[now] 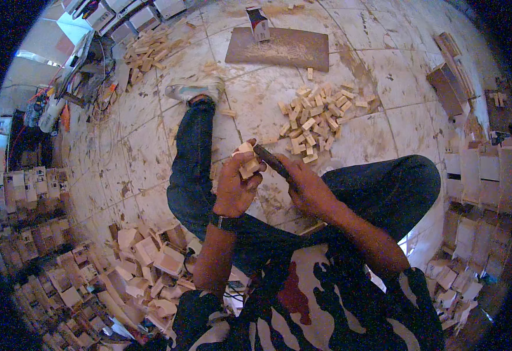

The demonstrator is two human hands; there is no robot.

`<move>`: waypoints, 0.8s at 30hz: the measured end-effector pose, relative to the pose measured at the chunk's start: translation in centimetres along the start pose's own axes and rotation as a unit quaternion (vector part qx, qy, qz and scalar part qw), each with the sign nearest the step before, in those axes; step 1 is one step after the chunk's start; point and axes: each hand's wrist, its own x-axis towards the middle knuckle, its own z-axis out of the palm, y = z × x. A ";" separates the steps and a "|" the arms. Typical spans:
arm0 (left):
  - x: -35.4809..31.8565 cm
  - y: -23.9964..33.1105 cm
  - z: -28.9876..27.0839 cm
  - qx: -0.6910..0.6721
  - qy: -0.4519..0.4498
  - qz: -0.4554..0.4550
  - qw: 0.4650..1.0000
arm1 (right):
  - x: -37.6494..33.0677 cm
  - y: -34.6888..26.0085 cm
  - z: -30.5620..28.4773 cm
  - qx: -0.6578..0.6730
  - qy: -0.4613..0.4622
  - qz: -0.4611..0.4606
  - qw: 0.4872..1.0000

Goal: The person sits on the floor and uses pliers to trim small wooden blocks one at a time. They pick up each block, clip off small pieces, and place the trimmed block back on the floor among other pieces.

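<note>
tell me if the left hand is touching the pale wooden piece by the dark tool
Touching. The head view shows the left hand wrapped around the pale wooden piece, with skin against wood.

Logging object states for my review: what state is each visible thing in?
Left hand: closed around wooden block
Right hand: gripping dark tool, tip near wooden block
Small wooden blocks: loosely heaped
Brown board: flat, strewn with sawdust
Carton: resting on board
Wristband: worn on left wrist
Wood offcuts: heaped

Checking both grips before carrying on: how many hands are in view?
2. The left hand, near the centre, holds pale wood; the right hand, just beside it, grips a long dark object. No other hand shows.
</note>
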 end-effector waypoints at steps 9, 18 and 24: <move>-0.3 -1.5 1.9 0.239 0.070 0.171 0.953 | 1.0 0.5 0.5 0.007 0.052 -0.015 0.999; -1.6 1.0 2.3 0.597 0.050 0.326 0.731 | -0.4 0.1 -1.5 0.297 -0.127 0.118 0.939; -2.2 2.0 1.8 0.740 0.027 0.451 0.497 | -0.7 -0.7 -2.7 0.294 -0.185 0.107 0.932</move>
